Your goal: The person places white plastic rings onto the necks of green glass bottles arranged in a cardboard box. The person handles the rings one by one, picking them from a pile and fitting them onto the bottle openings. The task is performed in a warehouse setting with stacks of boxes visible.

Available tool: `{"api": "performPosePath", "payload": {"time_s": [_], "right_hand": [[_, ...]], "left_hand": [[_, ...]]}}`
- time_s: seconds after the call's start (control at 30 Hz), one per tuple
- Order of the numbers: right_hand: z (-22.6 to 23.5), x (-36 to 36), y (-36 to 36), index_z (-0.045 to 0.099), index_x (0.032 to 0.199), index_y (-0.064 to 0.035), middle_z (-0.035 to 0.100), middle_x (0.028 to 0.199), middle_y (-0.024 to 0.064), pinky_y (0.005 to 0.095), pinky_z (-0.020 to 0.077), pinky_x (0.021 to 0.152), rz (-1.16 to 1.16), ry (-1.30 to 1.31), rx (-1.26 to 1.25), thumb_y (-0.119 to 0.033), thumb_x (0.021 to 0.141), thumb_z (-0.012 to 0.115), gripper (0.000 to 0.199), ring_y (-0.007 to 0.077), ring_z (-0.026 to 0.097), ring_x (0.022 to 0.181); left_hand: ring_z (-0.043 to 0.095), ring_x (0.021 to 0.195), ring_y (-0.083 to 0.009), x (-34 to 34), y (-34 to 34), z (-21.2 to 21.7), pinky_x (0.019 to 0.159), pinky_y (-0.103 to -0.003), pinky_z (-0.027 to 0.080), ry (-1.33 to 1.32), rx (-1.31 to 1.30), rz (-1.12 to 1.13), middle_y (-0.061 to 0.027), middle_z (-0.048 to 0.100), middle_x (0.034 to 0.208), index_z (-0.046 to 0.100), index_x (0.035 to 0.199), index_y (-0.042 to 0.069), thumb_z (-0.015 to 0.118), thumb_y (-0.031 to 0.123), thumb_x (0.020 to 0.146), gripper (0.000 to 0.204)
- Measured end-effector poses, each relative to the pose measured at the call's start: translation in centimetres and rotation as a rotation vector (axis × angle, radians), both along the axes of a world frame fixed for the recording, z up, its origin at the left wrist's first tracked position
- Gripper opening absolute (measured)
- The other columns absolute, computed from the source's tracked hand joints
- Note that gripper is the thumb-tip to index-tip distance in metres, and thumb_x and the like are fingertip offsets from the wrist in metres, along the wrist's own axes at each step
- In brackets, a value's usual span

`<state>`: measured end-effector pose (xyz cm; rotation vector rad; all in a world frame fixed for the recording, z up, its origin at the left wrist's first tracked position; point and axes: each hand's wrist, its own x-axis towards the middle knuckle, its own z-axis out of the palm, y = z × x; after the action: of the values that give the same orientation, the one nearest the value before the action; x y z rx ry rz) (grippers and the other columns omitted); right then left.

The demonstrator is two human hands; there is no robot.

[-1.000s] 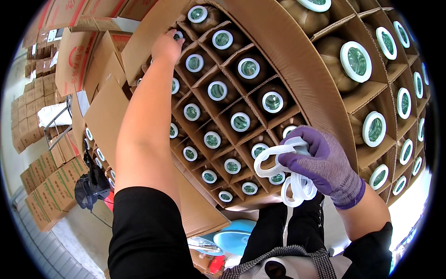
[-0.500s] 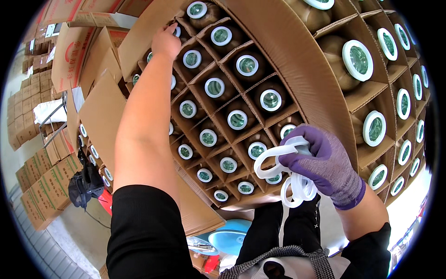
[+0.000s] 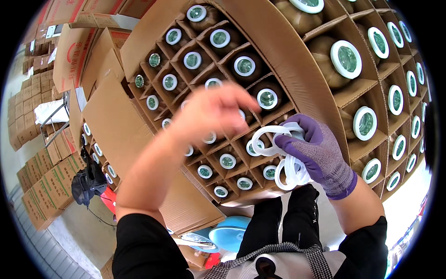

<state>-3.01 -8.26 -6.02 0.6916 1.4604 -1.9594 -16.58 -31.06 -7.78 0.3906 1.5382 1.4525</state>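
Note:
My right hand [image 3: 316, 153], in a purple-grey glove, is closed on a bunch of white rings [image 3: 292, 169], which hang loosely below its fingers. My bare left hand [image 3: 216, 111], blurred by motion, passes over the middle of a divided carton [image 3: 274, 44]. Its fingers point toward the rings and look apart, with nothing seen between them. Glass jars stand upright in the carton's cells, most with a white ring around the mouth, such as the jar [image 3: 245, 66] near the far side. A jar without a ring [image 3: 154, 59] stands at the far left, beside another bare one [image 3: 139, 81].
A second divided carton [image 3: 371, 88] of ringed jars stands to the right. Cardboard flaps [image 3: 116, 125] spread on the left, near a black bag [image 3: 88, 183]. Stacked boxes [image 3: 49, 190] line the left side. A blue basin [image 3: 230, 235] sits on the floor by my legs.
My left hand has come back from a jar at the far left toward the rings. That jar's mouth, now uncovered, shows a white ring. My right hand has shifted slightly left with the rings.

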Motion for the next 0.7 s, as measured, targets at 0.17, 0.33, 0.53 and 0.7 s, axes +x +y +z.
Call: {"api": "performPosePath", "payload": {"time_s": [0.17, 0.33, 0.53, 0.7], "right_hand": [[0.0, 0.0, -0.4, 0.063, 0.103, -0.0016, 0.065, 0.089, 0.0027, 0.0251, 0.0497, 0.072, -0.064, -0.047, -0.063, -0.016, 0.083, 0.077, 0.028, 0.0085, 0.061, 0.081], [0.9, -0.5, -0.1, 0.062, 0.102, -0.001, 0.065, 0.087, 0.0033, 0.0248, 0.051, 0.071, -0.069, -0.045, 0.012, -0.011, 0.081, 0.077, 0.027, 0.0093, 0.063, 0.079], [0.7, -0.3, -0.6, 0.063, 0.101, -0.0012, 0.066, 0.085, 0.004, 0.0248, 0.052, 0.07, -0.046, -0.08, 0.017, -0.007, 0.077, 0.078, 0.029, 0.0095, 0.064, 0.078], [0.5, -0.2, -0.5, 0.062, 0.102, -0.0017, 0.067, 0.087, 0.0036, 0.0245, 0.0524, 0.071, -0.056, -0.049, 0.067, -0.005, 0.078, 0.078, 0.029, 0.0094, 0.064, 0.079]], "left_hand": [[0.063, 0.071, -0.016, 3.2, -0.9, 1.1, 0.063, -0.026, 0.051, -0.471, 0.008, 0.339, -0.0149, 0.069, 0.096, 0.066, 0.094, -0.002, 0.071, 0.001, 0.084, 0.012], [0.065, 0.074, -0.0161, -10.5, -7.8, -6.7, 0.068, -0.029, 0.051, 0.766, -0.811, 0.634, -0.0052, 0.07, 0.084, 0.071, 0.097, 0.003, 0.076, 0.021, 0.084, 0.022], [0.066, 0.094, -0.0335, -17.7, -16.7, -14.6, 0.083, -0.043, 0.053, 1.22, -1.31, 0.395, -0.0128, 0.07, 0.102, 0.073, 0.093, 0.009, 0.068, 0.019, 0.084, 0.015], [0.064, 0.104, -0.0333, -16.0, -16.1, -14.8, 0.09, -0.042, 0.051, 1.214, -1.354, 0.223, -0.0147, 0.069, 0.106, 0.075, 0.098, 0.01, 0.065, 0.016, 0.083, 0.02]]}}
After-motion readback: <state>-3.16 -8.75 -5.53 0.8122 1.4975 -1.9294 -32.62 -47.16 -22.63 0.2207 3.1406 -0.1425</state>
